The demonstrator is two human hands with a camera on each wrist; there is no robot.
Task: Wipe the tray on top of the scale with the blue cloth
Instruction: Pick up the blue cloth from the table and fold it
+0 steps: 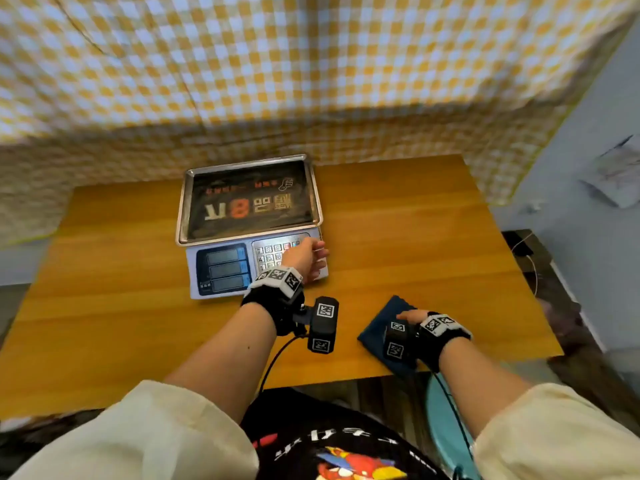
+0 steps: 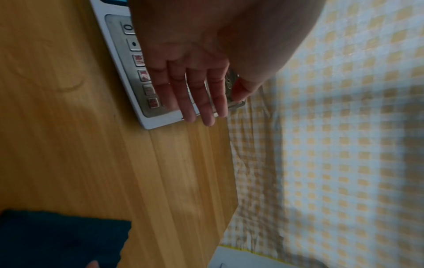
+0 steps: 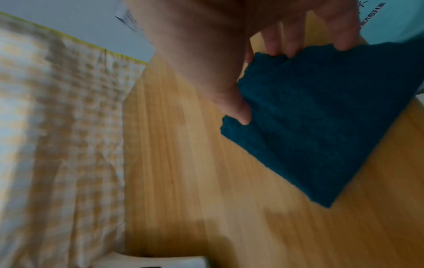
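Note:
The metal tray (image 1: 248,163), lined with a dark printed sheet, sits on top of the white scale (image 1: 221,268) at the table's middle back. My left hand (image 1: 313,252) hovers over the right side of the keypad, fingers straight, holding nothing. In the left wrist view those fingers (image 2: 201,108) reach past the scale's corner (image 2: 160,119), and the thumb lies by the tray's corner (image 2: 236,105). The folded blue cloth (image 1: 377,327) lies near the table's front right. My right hand (image 1: 410,317) holds it. The thumb presses its top and curled fingers meet its edge (image 3: 321,117).
The wooden table (image 1: 138,306) has bare surface left of the scale and between scale and cloth. A yellow checked sheet (image 1: 311,81) hangs behind the table's back edge. A teal seat (image 1: 446,410) shows below the front edge.

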